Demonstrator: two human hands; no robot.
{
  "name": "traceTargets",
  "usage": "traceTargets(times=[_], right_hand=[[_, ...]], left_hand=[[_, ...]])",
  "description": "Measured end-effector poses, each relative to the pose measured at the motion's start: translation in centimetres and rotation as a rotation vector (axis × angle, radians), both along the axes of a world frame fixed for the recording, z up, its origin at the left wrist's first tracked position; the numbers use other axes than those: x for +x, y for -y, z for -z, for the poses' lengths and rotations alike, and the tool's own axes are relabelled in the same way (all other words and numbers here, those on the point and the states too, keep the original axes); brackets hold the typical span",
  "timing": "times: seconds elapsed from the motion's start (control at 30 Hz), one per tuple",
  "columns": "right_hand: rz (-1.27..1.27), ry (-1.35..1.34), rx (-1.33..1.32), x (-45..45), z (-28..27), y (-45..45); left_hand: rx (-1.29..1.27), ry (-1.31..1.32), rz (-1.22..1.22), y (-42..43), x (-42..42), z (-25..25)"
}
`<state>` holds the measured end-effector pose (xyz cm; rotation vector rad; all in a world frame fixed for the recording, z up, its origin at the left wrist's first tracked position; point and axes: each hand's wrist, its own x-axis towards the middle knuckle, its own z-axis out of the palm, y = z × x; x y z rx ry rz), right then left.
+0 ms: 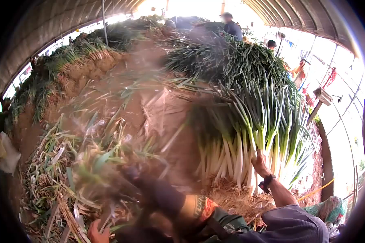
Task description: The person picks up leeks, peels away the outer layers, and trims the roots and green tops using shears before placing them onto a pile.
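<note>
My right hand, with a dark watch on its wrist, closes round the white stem of a long green onion. That stem stands at the front of a dense row of green onions, roots down and green leaves up. At the bottom left my left hand is partly cut off by the frame edge. Its fingers appear pinched on a strip of onion leaf, at the heap of leaf scraps. A blurred dark shape with a yellow and orange patterned part lies between my hands.
Brown soil runs up the middle. More onions with earthy roots are piled at the far left. A person in dark clothes is behind the onion pile, another head farther right. Metal framing and a yellow cord are at the right.
</note>
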<state>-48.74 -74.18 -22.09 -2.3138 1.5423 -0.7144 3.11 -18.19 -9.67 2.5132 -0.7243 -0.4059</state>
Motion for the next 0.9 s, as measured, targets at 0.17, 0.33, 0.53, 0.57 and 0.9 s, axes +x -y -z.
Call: traceTargets(times=[0.17, 0.33, 0.53, 0.57, 0.9], right_hand=[[-0.014, -0.131, -0.238, 1.0, -0.3, 2.7], [0.078, -0.522, 0.289, -2.8, 2.1, 9.0], [-0.253, -0.443, -0.344, 6.6, -1.3, 6.1], [-0.415, -0.293, -0.258, 12.1, -4.4, 3.1], [-1.376, -0.299, -0.195, 42.7, -15.6, -24.7]], left_hand=[[-0.148, 0.145, -0.201, -3.6, -0.9, 6.0], [-0.088, -0.016, -0.451, -9.8, -4.7, 5.3], [0.183, 0.074, -0.825, -15.4, -5.2, 7.4], [0.238, 0.094, -0.874, -16.3, -4.4, 8.5], [0.195, 0.074, -0.851, -26.1, 1.0, 14.4]])
